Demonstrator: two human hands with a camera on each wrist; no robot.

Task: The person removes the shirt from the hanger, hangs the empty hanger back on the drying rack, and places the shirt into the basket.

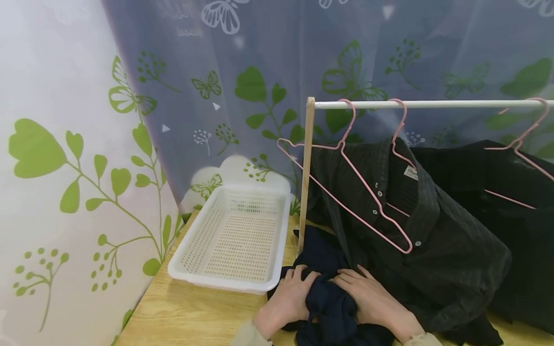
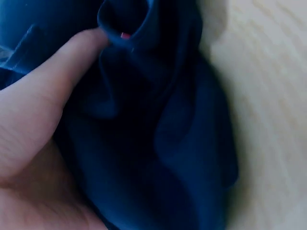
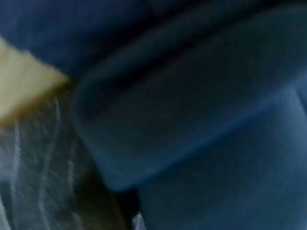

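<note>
A bunched navy garment [image 1: 331,307] lies on the table beneath both hands. My left hand [image 1: 292,295] grips its left side, and in the left wrist view the thumb [image 2: 72,62] presses into the folds just below a small opening with a speck of red inside. From the other side my right hand [image 1: 368,295] holds the cloth, fingers pointing left across it. Only blurred navy folds [image 3: 201,110] fill most of the right wrist view; the hand itself is hidden there. Part of the garment reaches back to the rack's wooden post [image 1: 306,173].
A white perforated basket [image 1: 277,250] stands left of the garment. Overhead runs a white rail [image 1: 459,104], with a bare pink hanger [image 1: 376,202] at its left end. Beside that hang a dark grey buttoned shirt [image 1: 459,250] and a black garment [image 1: 523,240]. The wooden table [image 1: 186,312] shows in front.
</note>
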